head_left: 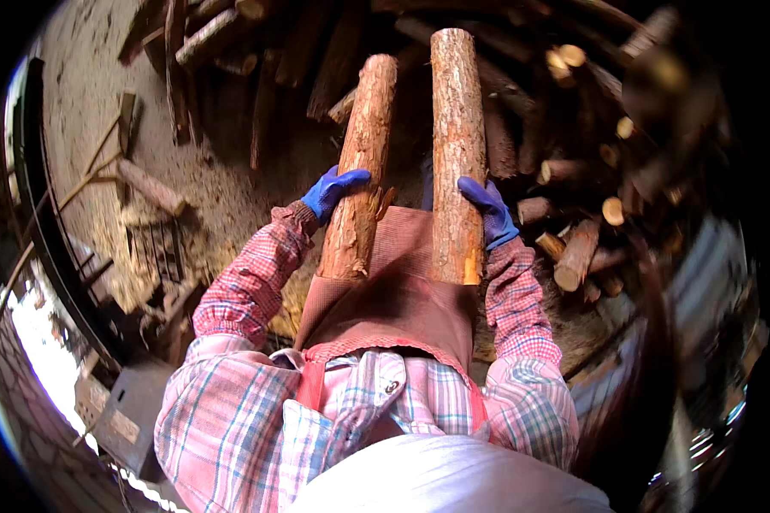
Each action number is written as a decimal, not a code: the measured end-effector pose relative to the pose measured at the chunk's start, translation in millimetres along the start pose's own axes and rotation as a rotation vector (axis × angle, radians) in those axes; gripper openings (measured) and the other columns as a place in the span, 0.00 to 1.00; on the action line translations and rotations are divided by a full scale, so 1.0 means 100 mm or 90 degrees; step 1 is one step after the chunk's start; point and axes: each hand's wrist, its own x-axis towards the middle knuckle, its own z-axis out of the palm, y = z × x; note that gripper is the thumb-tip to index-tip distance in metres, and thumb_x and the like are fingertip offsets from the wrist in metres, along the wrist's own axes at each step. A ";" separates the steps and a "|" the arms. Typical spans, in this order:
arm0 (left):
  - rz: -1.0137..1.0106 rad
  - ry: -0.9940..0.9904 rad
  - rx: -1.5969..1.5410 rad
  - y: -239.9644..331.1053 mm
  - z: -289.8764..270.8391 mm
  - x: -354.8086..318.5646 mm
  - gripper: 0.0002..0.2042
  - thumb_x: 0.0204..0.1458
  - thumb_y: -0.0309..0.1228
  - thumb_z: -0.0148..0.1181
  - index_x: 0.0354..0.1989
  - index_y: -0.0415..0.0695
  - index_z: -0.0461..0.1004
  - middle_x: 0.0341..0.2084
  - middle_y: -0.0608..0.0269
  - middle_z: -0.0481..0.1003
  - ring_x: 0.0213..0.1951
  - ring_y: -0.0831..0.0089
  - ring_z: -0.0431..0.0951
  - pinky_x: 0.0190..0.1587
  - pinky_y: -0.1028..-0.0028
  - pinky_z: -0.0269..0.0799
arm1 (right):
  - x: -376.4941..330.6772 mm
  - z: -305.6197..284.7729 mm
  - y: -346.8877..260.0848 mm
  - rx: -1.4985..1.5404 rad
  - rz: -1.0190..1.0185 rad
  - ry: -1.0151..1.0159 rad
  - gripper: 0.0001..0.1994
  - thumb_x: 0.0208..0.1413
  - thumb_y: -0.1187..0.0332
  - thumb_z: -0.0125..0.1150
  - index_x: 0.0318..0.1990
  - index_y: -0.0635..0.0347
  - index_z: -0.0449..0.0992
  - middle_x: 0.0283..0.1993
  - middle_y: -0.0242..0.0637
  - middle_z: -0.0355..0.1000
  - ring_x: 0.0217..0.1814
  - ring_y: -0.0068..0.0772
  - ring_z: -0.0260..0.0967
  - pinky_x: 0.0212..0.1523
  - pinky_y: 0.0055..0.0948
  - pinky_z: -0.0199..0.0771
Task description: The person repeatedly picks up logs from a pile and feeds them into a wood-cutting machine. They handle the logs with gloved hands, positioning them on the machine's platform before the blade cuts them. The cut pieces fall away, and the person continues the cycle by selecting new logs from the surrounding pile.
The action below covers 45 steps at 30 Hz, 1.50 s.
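Left hand [338,193]: blue-gloved, grasping the left log [368,128] from its left flank, below mid-length; underside of the grip hidden.
Right hand [490,215]: blue-gloved, clasping the right log [458,107] from its right flank, also toward the near end.
Log to fingers: each log lay inward of its own hand, so both sat between the two palms; neither hand reached across.
Long axes: both ran away from the body; the left log leaned, far end to the right, while the right log stood almost straight ahead.
Gap: logs apart along their length, closer at the far ends than at the near ones.
Bark: a loose flake [386,203] jutted into the gap from the left log.
Beneath: near ends over the reddish apron [393,308]; contact with it unclear.
Right side: a heap of short logs [578,255] crowded close by the right hand, the nearest obstacle.
Beyond: loose logs [209,38] past the far ends; touching or not, could not tell.
Left side: a floor log [151,186] and metal grate [156,250], well apart.
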 end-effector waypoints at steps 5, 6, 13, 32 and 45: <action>0.200 -0.100 0.041 0.47 0.59 -0.15 0.25 0.55 0.35 0.59 0.60 0.40 0.62 0.45 0.59 0.74 0.46 0.69 0.76 0.52 0.69 0.73 | -0.91 0.37 -0.08 -0.082 -0.293 -0.001 0.39 0.42 0.55 0.73 0.60 0.64 0.61 0.50 0.41 0.69 0.49 0.34 0.70 0.53 0.36 0.73; 0.228 -0.148 0.069 0.61 0.93 -0.42 0.25 0.56 0.33 0.58 0.61 0.41 0.61 0.45 0.62 0.74 0.46 0.71 0.75 0.51 0.71 0.72 | -1.20 0.42 -0.11 -0.058 -0.370 -0.018 0.42 0.43 0.54 0.73 0.63 0.63 0.59 0.53 0.40 0.68 0.54 0.36 0.67 0.57 0.35 0.68; 0.357 -0.312 0.085 0.41 1.44 -0.79 0.17 0.60 0.33 0.52 0.54 0.37 0.65 0.43 0.53 0.75 0.45 0.64 0.77 0.50 0.65 0.73 | -2.70 0.79 -0.34 0.231 -0.174 0.086 0.28 0.48 0.53 0.68 0.54 0.57 0.72 0.47 0.34 0.75 0.47 0.31 0.71 0.52 0.33 0.70; 0.558 -0.388 0.084 0.84 2.09 -0.92 0.18 0.61 0.34 0.46 0.53 0.36 0.70 0.51 0.54 0.71 0.52 0.62 0.73 0.58 0.64 0.68 | -4.66 -1.30 1.38 -0.937 -0.304 0.764 0.54 0.36 0.52 0.76 0.69 0.57 0.48 0.61 0.55 0.61 0.63 0.54 0.61 0.62 0.46 0.62; 0.897 -0.534 0.288 0.69 3.05 -1.47 0.16 0.58 0.29 0.54 0.52 0.36 0.70 0.47 0.55 0.72 0.47 0.66 0.75 0.52 0.68 0.72 | -3.14 0.94 0.05 -0.396 -0.867 0.219 0.49 0.39 0.58 0.77 0.68 0.58 0.53 0.65 0.43 0.58 0.66 0.40 0.57 0.65 0.40 0.58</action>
